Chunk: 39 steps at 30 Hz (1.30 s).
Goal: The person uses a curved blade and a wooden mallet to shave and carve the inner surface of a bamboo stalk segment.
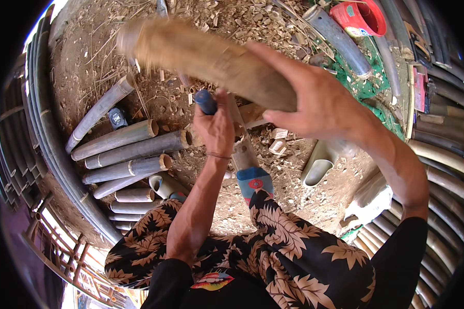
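Observation:
My right hand (322, 98) is wrapped round the dark end of a thick, brown wooden or bamboo club (211, 59). The club slants up to the left, its far end smeared by motion. Below it, my left hand (214, 126) is closed round a tool with a blue rounded handle end (205, 102). Whatever lies at the tool's lower end is hidden by the hand. Close to the left hand's right side, a narrow length of bamboo (244, 154) runs down to my patterned blue sock (255, 180). The club's middle passes above the blue handle, apart from it in this view.
Cut bamboo lengths (134, 150) lie stacked at the left, near a dark tape measure (117, 118). Long poles (51, 139) line the left side. A red bucket (363, 18) and green netting (374, 85) are at the far right; wood chips cover the dirt floor (232, 216).

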Each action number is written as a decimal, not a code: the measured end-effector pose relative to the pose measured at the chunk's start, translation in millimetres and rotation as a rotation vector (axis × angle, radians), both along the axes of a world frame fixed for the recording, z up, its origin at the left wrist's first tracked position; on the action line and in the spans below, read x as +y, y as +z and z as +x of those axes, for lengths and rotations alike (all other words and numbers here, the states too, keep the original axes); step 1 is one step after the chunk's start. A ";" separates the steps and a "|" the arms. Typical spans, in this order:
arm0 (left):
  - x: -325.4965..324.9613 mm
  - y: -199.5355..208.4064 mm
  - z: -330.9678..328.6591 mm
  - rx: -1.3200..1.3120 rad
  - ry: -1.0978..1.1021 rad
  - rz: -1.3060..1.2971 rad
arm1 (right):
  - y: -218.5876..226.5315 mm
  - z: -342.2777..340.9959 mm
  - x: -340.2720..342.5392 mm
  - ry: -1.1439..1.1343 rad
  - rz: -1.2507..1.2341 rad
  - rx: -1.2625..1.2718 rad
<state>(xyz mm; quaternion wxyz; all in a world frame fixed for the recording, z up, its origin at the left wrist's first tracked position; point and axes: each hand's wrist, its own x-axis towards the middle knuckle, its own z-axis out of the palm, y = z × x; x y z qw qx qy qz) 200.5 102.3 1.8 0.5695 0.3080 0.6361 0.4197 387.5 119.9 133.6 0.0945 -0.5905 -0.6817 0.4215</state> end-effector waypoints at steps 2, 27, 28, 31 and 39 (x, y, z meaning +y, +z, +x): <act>0.1 11.6 0.6 0.022 -0.078 0.196 | 2.8 9.7 0.3 -0.106 0.112 0.096; 26.8 -17.7 -5.5 -0.266 -0.468 -0.062 | 21.5 7.7 23.9 0.254 0.168 -0.277; 26.9 -19.6 -4.9 -0.260 -0.465 -0.023 | 23.7 7.7 26.5 0.112 0.168 -0.202; 26.1 -24.8 -5.3 -0.200 -0.493 0.032 | 24.9 3.1 29.6 -0.202 0.414 0.148; 18.6 -27.3 -8.3 -0.191 -0.434 -0.046 | 14.5 7.5 10.1 0.108 -0.005 -0.303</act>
